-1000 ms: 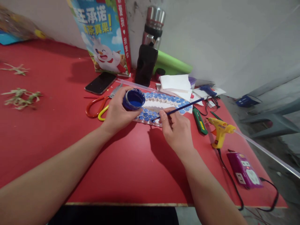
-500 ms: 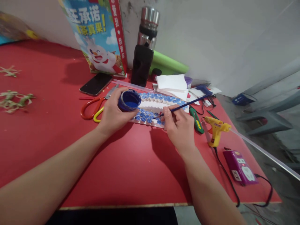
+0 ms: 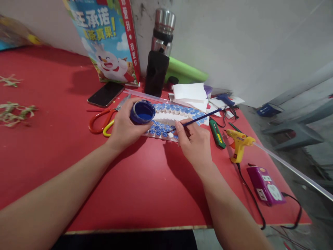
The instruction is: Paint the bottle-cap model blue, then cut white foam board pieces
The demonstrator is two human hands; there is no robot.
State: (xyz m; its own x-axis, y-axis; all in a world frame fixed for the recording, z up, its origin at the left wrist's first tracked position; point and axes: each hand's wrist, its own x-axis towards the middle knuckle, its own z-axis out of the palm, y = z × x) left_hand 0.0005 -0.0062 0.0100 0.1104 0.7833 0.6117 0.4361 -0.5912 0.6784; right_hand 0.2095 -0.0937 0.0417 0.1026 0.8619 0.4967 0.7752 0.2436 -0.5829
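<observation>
We gripped the pot [image 3: 143,113] in our left hand [image 3: 127,122] and pinched the brush [image 3: 201,117] in our right hand [image 3: 194,145], tip down at the board [image 3: 168,117] on the tabletop [image 3: 145,187]: most visible knobs blue, one front knob [image 3: 171,135] left white!

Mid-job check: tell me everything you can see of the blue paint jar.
The jar is round and lidless. Its wall looks like glass or plastic, dark blue, with smears on the rim; deep blue paint shows inside. The left hand grips it by the side, its mouth tilted toward the camera. In view it overlaps the left end of the white piece with blue tops; whether its base touches that is hidden.
</observation>
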